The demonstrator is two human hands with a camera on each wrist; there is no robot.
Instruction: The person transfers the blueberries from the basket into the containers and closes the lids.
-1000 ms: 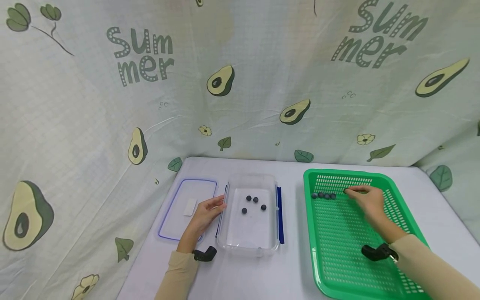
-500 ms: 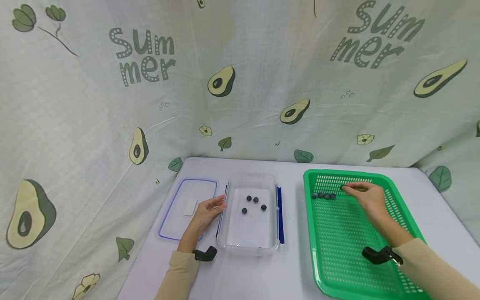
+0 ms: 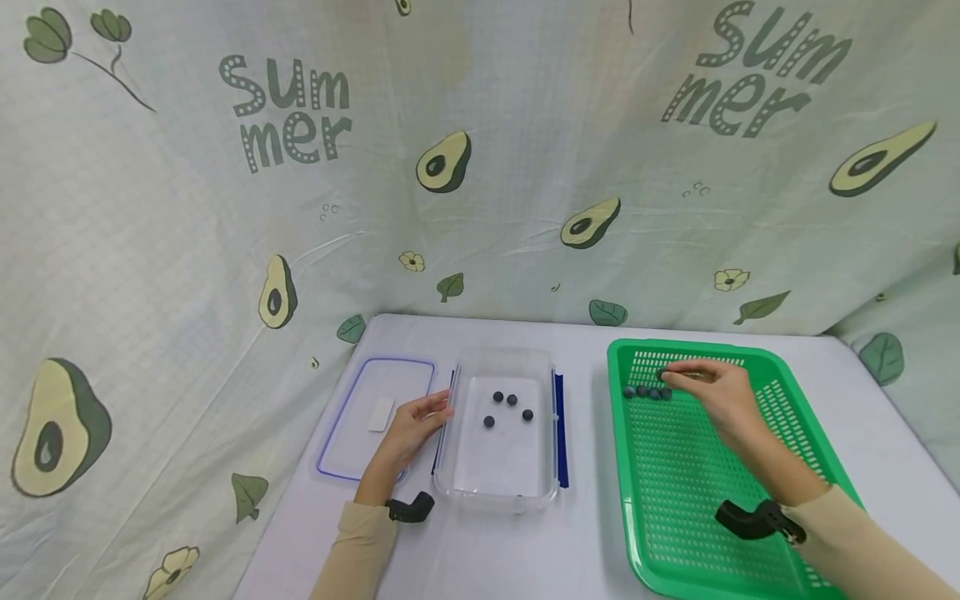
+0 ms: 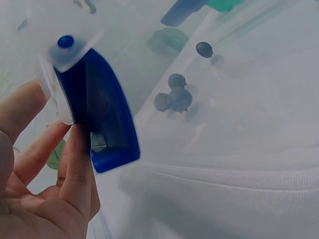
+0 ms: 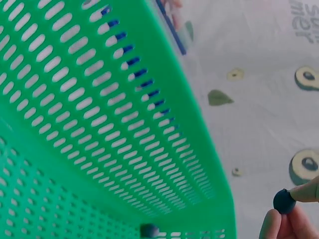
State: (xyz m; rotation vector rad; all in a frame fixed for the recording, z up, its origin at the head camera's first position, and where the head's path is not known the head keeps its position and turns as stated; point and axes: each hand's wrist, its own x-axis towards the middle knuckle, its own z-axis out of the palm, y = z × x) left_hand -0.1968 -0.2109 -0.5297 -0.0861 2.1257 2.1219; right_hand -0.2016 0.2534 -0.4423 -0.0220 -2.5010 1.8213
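In the head view, my right hand pinches a blueberry between thumb and fingertips, above the far left part of the green basket. The right wrist view shows that held blueberry dark and round. Several blueberries lie in a row inside the basket near its far left corner. My left hand holds the left edge of a clear plastic container. Its fingertips meet the rim beside a blue clip flap. Several blueberries rest loose on the container's floor.
A clear lid with a blue seal lies left of the container, partly behind my left forearm. Another blue flap sticks out along the container's right side. A printed cloth hangs behind the white table.
My right hand has moved left over the basket with the pinched blueberry, nearing the row of berries there. The left hand stays at the container's edge.
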